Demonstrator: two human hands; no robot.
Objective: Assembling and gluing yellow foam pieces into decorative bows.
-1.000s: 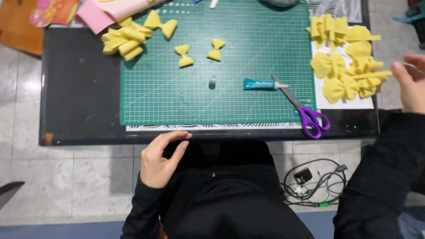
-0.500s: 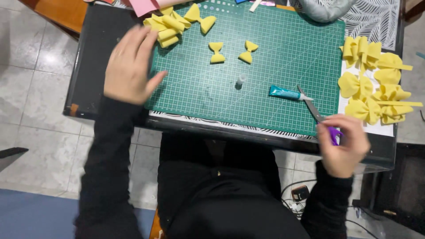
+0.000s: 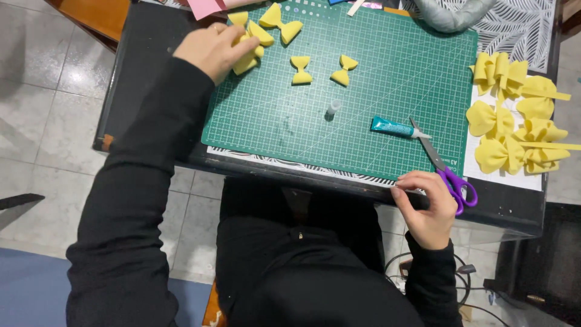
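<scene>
**Insp. A:** L hand (image 3: 212,51) first. Fingers?

**Insp. B:** Fingers (image 3: 237,37) curled together onto the yellow foam pieces (image 3: 251,45) at the far-left corner of the green cutting mat (image 3: 363,91). Whether they actually pinch a piece, cannot tell; the hand covers part of the pile.

**Insp. A:** R hand (image 3: 426,209)?

**Insp. B:** At the near edge of the tabletop (image 3: 151,60), fingers loosely bent, slightly apart, thumb side touching the purple-handled scissors (image 3: 451,178). Not gripping them.

**Insp. A:** Surroundings?

**Insp. B:** Scissor blades point toward a teal glue tube (image 3: 393,127) just beside the tips. Small clear cap (image 3: 333,107) mid-mat. Two small yellow bows (image 3: 321,68) near it, one more (image 3: 279,19) by the L-hand pile. Larger yellow bows (image 3: 511,121) on white sheet, right of mat, well apart from the L hand.
</scene>
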